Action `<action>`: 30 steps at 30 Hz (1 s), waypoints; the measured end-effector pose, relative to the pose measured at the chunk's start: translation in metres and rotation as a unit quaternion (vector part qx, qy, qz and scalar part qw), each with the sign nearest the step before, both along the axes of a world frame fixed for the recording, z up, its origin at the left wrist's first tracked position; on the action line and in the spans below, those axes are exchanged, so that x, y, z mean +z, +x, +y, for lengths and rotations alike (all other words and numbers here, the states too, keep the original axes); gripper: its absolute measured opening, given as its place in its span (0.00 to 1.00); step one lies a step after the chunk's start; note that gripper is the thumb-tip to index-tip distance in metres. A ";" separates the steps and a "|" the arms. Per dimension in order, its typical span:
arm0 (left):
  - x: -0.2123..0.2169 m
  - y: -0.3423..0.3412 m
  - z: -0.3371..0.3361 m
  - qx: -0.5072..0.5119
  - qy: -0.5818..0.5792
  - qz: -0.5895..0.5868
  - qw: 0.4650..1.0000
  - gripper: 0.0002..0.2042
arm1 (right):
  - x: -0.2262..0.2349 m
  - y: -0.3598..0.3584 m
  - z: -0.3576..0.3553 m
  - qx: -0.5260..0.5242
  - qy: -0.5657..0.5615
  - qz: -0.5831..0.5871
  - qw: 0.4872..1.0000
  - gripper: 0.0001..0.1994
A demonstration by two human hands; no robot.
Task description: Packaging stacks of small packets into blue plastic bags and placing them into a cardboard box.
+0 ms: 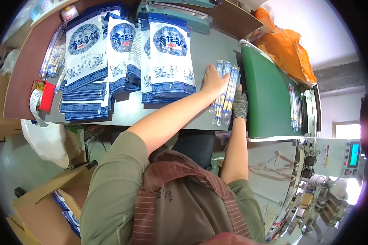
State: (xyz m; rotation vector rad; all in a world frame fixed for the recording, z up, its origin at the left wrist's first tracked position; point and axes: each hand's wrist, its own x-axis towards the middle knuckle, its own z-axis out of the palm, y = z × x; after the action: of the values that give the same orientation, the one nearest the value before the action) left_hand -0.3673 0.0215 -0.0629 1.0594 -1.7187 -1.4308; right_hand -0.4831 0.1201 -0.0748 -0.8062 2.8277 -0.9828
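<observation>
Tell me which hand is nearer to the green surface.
Right. The gloved right hand is just left of the green surface; the left hand is farther left, on the other side of the clear-wrapped packets.

Stick packets (pixel 225 96) between left hand (pixel 214 82) and right hand (pixel 240 105), right of bag stacks (pixel 171 65) on tabletop (pixel 212 45). Conveyor (pixel 270 94) right of both hands. Carton (pixel 39 216) below tabletop, left.
</observation>
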 end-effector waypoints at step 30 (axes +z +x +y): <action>0.050 0.086 0.024 -0.334 -0.128 0.113 0.927 0.60 | 0.116 0.103 0.029 0.352 -0.383 -0.293 0.802 0.54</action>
State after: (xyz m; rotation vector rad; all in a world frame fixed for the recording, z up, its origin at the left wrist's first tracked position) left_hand -0.2810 0.0457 -0.0128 0.1432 -2.1169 -1.5743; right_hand -0.3803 0.1487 0.0413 -1.1820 1.3642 -1.7894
